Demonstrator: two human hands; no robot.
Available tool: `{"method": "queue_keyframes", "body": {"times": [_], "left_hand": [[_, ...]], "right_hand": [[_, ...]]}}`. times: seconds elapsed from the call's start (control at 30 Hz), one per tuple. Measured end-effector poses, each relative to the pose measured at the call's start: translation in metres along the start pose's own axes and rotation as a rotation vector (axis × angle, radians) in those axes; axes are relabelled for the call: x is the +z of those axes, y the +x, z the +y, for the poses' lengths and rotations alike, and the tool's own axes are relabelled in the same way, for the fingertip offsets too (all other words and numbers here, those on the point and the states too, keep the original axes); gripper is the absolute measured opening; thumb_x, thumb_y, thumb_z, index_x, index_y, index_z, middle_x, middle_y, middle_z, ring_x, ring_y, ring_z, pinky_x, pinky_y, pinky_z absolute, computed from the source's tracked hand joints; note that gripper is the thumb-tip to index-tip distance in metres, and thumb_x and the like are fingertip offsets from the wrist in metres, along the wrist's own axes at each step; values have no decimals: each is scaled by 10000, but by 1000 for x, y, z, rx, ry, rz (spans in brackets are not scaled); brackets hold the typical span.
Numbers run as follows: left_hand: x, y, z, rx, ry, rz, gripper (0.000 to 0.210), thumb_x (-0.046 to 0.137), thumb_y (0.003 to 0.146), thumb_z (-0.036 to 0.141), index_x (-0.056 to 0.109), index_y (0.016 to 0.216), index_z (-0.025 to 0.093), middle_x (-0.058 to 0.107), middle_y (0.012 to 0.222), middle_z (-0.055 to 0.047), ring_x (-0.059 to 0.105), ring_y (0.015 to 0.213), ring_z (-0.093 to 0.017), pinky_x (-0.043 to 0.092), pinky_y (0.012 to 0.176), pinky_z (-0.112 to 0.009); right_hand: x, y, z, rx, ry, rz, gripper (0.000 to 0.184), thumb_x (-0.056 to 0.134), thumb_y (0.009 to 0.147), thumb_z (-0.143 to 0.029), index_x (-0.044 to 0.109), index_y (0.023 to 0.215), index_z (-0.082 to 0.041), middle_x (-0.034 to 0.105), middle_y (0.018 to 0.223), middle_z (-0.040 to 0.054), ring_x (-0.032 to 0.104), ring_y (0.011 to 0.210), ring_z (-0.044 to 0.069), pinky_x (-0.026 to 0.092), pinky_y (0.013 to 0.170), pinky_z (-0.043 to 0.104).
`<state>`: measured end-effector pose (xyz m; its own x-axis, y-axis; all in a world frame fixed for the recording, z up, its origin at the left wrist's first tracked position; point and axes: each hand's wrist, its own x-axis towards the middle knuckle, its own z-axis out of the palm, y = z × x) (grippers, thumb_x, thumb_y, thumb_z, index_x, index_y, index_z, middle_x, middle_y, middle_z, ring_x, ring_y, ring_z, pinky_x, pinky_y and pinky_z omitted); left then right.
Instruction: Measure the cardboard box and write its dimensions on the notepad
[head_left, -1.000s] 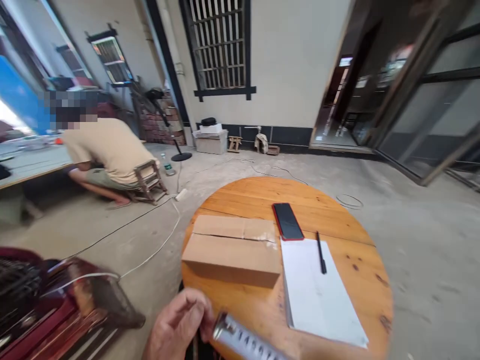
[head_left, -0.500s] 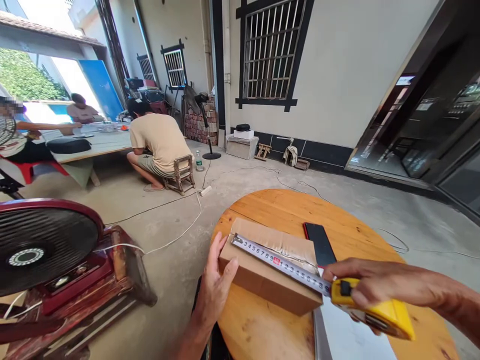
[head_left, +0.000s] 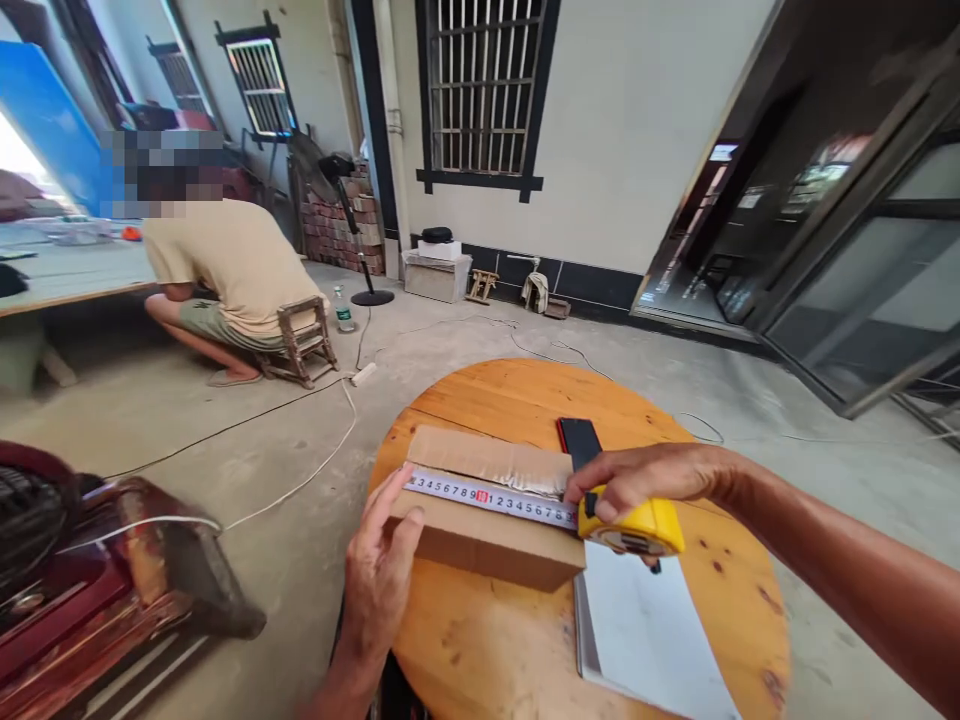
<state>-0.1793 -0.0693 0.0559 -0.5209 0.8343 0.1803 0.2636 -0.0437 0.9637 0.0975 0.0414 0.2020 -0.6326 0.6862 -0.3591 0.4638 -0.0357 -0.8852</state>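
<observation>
A: Box position?
B: The cardboard box (head_left: 489,530) sat on the round wooden worktop (head_left: 487,645), beside the white papers (head_left: 649,632). The tape blade (head_left: 487,497) ran lengthwise along its top, figures upward, red mark near mid-span.
A: Grip, right side?
B: The right hand (head_left: 643,473) was clamped on the yellow tape case (head_left: 639,524), just past the box's right end, over the papers.
A: And left?
B: The left hand (head_left: 379,578) had thumb and fingers apart, set against the box's left end by the blade's tip. Whether the fingertips pinned that tip, I could not tell.
A: Surroundings?
B: A phone (head_left: 580,438) lay near the box's far right corner, partly hidden by the right hand. Farther off, a person in a beige shirt (head_left: 232,265) sat hunched on a low wooden chair (head_left: 307,340); a bottle (head_left: 343,310) stood near it.
</observation>
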Motion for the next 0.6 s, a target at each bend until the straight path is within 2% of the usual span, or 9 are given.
{"method": "queue_keyframes", "body": {"times": [0.1, 0.23, 0.43, 0.5, 0.6], "left_hand": [[1, 0, -1, -42, -1, 13, 519, 562, 812, 497, 603, 1273, 263, 686, 1022, -18, 621, 914, -213, 495, 872, -305], [1, -1, -2, -75, 34, 15, 525, 557, 812, 508, 583, 1290, 292, 664, 892, 22, 587, 802, -184, 468, 748, -259], [2, -2, -2, -40, 86, 53, 511, 539, 795, 532, 612, 1245, 303, 667, 1098, 21, 591, 949, -211, 448, 832, -282], [3, -2, -1, -32, 116, 78, 520, 526, 783, 543, 623, 1231, 298, 667, 1122, 17, 589, 994, -223, 447, 852, -293], [4, -2, 0, -33, 120, 83, 524, 523, 777, 539, 625, 1229, 294, 666, 1153, 15, 581, 1060, -235, 439, 905, -305]], "right_hand": [[-7, -7, 0, 93, -109, -159, 289, 687, 657, -291, 795, 903, -185, 724, 897, 45, 665, 721, 169, 511, 556, 212], [-15, -19, 11, 90, -137, -128, 342, 672, 655, -303, 783, 948, -165, 712, 913, 44, 642, 764, 164, 491, 602, 208], [-22, -24, 29, 149, -26, -270, 408, 638, 671, -333, 744, 1007, -126, 690, 845, 51, 616, 647, 141, 470, 532, 211], [-25, -22, 32, 181, -41, -312, 473, 658, 673, -376, 720, 1070, -126, 686, 860, 59, 625, 649, 155, 485, 540, 230], [-27, -20, 34, 204, -87, -302, 508, 654, 690, -425, 707, 1110, -145, 689, 903, 65, 648, 743, 191, 501, 590, 250]]}}
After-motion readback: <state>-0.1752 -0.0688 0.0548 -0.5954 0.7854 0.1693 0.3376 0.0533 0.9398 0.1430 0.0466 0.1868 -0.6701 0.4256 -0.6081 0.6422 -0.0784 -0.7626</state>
